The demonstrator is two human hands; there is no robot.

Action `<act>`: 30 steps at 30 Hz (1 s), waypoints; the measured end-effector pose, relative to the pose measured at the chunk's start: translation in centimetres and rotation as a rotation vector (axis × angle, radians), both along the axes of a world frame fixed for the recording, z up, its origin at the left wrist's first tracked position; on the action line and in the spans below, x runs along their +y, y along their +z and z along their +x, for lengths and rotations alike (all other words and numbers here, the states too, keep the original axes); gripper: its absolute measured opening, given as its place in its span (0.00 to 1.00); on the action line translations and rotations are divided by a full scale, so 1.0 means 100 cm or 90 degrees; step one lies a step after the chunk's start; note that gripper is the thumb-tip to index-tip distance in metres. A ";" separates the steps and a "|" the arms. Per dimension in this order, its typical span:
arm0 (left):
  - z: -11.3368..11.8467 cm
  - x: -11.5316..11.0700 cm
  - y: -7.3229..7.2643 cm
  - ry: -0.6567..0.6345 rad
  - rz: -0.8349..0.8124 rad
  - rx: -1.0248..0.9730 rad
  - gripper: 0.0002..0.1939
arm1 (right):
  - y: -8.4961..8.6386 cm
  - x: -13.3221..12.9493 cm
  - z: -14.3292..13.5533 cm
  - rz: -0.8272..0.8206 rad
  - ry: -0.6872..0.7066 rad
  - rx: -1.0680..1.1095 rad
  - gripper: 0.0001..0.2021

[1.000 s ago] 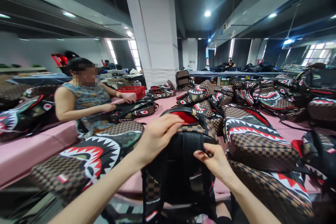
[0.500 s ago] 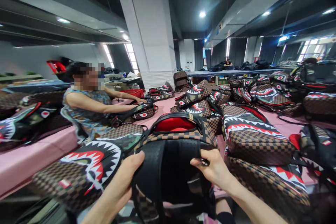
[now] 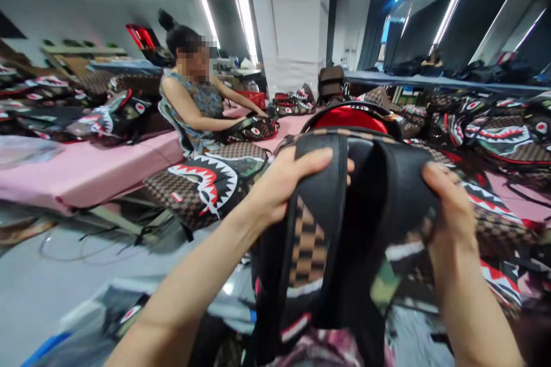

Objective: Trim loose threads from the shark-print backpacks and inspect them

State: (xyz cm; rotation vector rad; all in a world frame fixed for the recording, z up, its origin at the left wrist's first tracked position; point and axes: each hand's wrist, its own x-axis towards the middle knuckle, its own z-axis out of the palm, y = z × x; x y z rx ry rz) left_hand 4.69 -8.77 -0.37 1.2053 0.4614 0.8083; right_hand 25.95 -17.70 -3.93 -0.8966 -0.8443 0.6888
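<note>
A brown-checkered backpack [image 3: 316,136] stands in front of me, its black back side and shoulder straps facing me. Its top is unzipped, and red lining [image 3: 350,119] shows inside. My left hand [image 3: 297,175] is closed round the left shoulder strap [image 3: 325,175], thumb on top. On the other side, my right hand [image 3: 450,195] grips the right shoulder strap [image 3: 408,183] near its outer edge; some of its fingers are hidden behind the strap. Left of the backpack lies another checkered backpack [image 3: 206,178] with a shark-mouth print.
Across the pink-covered table [image 3: 297,125] a seated co-worker [image 3: 193,92] handles another backpack [image 3: 253,129]. Shark-print backpacks [image 3: 499,137] pile up on the right. A white pillar [image 3: 297,23] rises behind. Another pink table [image 3: 86,175] stands at left.
The backpack has come up and closer to me, its straps now spread apart. Both hands have shifted along with it and the right hand is farther out. My view has tilted downward.
</note>
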 end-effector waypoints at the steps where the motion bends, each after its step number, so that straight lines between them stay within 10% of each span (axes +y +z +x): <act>1: 0.013 0.022 -0.010 -0.005 -0.057 -0.005 0.14 | -0.011 0.021 0.003 -0.025 -0.018 0.042 0.14; 6: 0.048 0.096 -0.144 -0.073 -0.346 0.110 0.22 | -0.146 0.079 0.006 -0.306 0.064 0.031 0.18; 9: 0.040 0.090 -0.223 -0.058 -0.306 0.113 0.23 | -0.224 0.065 -0.001 -0.370 0.008 0.024 0.22; 12: 0.027 0.073 -0.267 -0.059 -0.274 0.116 0.22 | -0.260 0.055 -0.004 -0.396 -0.005 0.039 0.24; 19: 0.013 0.059 -0.309 -0.075 -0.302 0.119 0.26 | -0.270 0.071 0.003 -0.389 0.002 0.044 0.24; 30: 0.011 0.057 -0.313 -0.094 -0.303 0.114 0.27 | -0.288 0.042 -0.001 -0.413 0.051 0.099 0.22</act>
